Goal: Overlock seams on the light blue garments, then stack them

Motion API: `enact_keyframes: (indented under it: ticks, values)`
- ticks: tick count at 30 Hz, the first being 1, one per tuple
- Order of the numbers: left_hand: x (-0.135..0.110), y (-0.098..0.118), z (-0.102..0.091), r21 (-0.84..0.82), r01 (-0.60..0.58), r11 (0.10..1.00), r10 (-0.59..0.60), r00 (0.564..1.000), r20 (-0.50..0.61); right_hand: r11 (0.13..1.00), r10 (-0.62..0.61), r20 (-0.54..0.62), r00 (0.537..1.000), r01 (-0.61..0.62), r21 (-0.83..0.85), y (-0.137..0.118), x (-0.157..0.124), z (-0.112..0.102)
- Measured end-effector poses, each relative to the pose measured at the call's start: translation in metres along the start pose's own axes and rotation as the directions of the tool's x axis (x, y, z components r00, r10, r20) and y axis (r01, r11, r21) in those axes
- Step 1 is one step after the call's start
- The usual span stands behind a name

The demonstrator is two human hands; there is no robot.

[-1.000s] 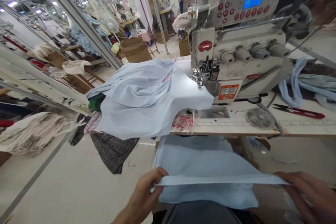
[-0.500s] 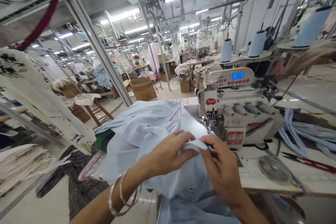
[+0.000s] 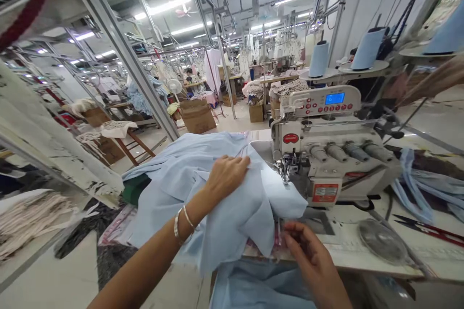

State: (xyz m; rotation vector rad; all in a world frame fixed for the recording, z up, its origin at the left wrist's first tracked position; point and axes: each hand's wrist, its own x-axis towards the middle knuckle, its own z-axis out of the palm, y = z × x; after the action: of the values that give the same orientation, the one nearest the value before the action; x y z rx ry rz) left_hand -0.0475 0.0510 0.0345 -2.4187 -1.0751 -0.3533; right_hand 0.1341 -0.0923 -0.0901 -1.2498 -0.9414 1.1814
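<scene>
My left hand [image 3: 227,175], with silver bangles on the wrist, lies over a heap of light blue fabric [image 3: 174,178], its curled fingers gripping the cloth. A flap of that fabric reaches under the presser foot of a white overlock sewing machine [image 3: 333,154]. My right hand [image 3: 308,251] is at the front edge of the machine table, just right of the hanging cloth corner. Its fingers are bent and the thumb stands apart from them; nothing shows in it. More blue fabric hangs below the table edge.
Red-handled thread snips [image 3: 431,229] and blue fabric strips [image 3: 413,188] lie right of the machine. Blue thread cones [image 3: 319,59] stand behind it. A metal post [image 3: 123,53] rises at left, near hanging white printed cloth [image 3: 54,140]. A blurred arm [image 3: 435,79] shows at far right.
Both hands held a folded cloth edge together in front of the machine. They have parted: the left moved up and left onto the heap, the right let go and moved down.
</scene>
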Motion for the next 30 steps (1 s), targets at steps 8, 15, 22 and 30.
enact_keyframes:
  ticks: [8, 15, 22, 30]
  values:
    - [-0.049, 0.024, 0.006, 0.032, -0.487, 0.873, 0.482, 0.852, -0.203, 0.951, -0.144, -0.002, 0.990, 0.138, -0.277, 0.015, -0.002, -0.008]
    - [-0.043, 0.040, 0.005, 0.031, -0.715, 0.699, 0.714, 0.694, -0.098, 0.830, -0.372, 0.094, 0.923, 0.376, -0.412, 0.003, -0.005, -0.017]
    - [-0.026, 0.043, -0.013, -0.290, -0.485, 0.825, 0.496, 0.867, -0.038, 0.743, -0.490, 0.093, 0.867, 0.471, -0.477, 0.002, -0.015, -0.005]
    - [-0.021, 0.057, -0.034, -0.796, -0.186, 0.577, 0.276, 0.961, -0.025, 0.838, -0.470, -0.058, 0.881, 0.424, -0.342, -0.007, -0.007, 0.019]
